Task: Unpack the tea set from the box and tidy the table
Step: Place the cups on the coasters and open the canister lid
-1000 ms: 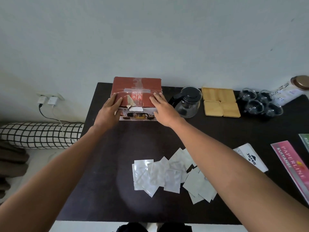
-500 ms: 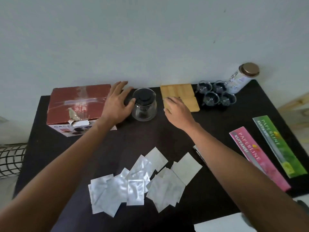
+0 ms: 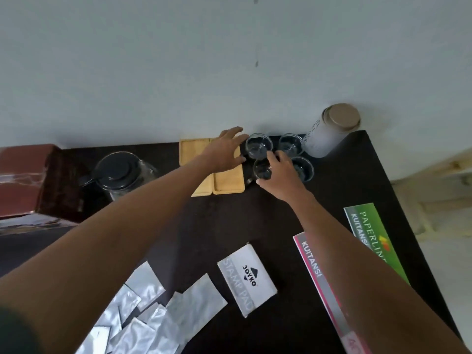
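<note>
Tea set looks unpacked: cups (image 3: 258, 148) under both hands, coasters (image 3: 227, 180) beneath left hand (image 3: 224, 152), pot (image 3: 120, 172) left of it. Left hand spread flat; right hand (image 3: 279, 172) grips a cup. Left: packets (image 3: 153, 315) near my elbows still loose on table (image 3: 255, 221).

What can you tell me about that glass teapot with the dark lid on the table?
The teapot looks like clear glass with a round dark lid that has a raised centre, and a dark handle on its left side. It stands upright on the dark table, between the red box and the wooden coasters. Neither hand touches it. It seems empty.
</note>
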